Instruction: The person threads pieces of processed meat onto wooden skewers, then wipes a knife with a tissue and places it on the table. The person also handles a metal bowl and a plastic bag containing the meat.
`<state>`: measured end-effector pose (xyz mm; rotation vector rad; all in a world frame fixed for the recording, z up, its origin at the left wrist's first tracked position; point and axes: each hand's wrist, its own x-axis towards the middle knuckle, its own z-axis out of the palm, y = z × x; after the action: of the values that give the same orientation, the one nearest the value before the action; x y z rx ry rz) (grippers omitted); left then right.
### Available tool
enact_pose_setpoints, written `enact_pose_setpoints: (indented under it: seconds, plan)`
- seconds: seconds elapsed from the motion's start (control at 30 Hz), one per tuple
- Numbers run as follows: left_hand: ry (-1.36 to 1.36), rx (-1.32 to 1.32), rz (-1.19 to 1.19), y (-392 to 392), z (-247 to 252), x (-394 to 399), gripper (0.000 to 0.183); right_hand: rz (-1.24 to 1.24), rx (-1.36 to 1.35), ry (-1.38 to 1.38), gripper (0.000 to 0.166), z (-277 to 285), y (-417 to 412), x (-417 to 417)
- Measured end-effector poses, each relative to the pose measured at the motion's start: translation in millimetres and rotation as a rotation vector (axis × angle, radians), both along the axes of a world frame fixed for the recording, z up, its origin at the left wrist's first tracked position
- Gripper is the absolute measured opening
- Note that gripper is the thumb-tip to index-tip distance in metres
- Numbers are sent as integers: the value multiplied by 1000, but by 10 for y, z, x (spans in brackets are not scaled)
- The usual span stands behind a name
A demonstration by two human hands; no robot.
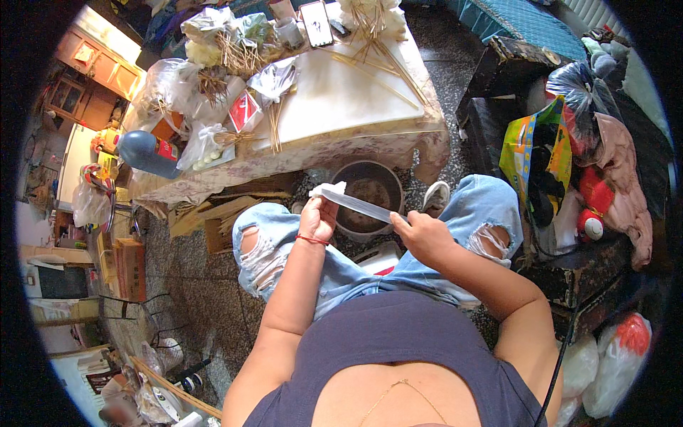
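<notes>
My right hand point(424, 233) grips the near end of a long, flat, greyish knife point(357, 206), and its handle is hidden in my fingers. The blade slants up and left over my lap. At its far end my left hand point(319, 218) pinches a crumpled white tissue or cloth point(330, 189) against the blade. Below the knife, between my knees, stands a round basin point(399, 184) with a dark inside. I cannot make out what lies at its bottom.
Ahead, a table carries a large white cutting board point(352, 91), bamboo skewers point(405, 74), plastic bags point(165, 85), a phone point(317, 24) and a dark bottle point(148, 153). Flattened cardboard point(213, 216) lies under it. A black bench point(581, 272) with bags is on my right.
</notes>
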<state>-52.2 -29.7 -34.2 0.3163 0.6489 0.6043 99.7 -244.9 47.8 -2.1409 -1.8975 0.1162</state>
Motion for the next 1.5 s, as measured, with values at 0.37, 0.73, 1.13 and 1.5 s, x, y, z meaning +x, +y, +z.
enact_pose_setpoints:
  seconds: [0.37, 0.73, 1.13, 1.5]
  plan:
    - [-55, 95, -157, -273, 198, 274, 21, -255, 18, 1547, 18, 51, 666, 13]
    - [-90, 8, -40, -120, 225, 149, 27, -333, -196, 1549, 19, -239, 613, -135]
    - [-46, -58, 113, 360, -18, -25, 17, -360, -110, 1512, 18, -62, 321, 415]
    - [102, 63, -326, -323, -47, 179, 17, -634, 103, 1212, 46, -331, 1097, 1191]
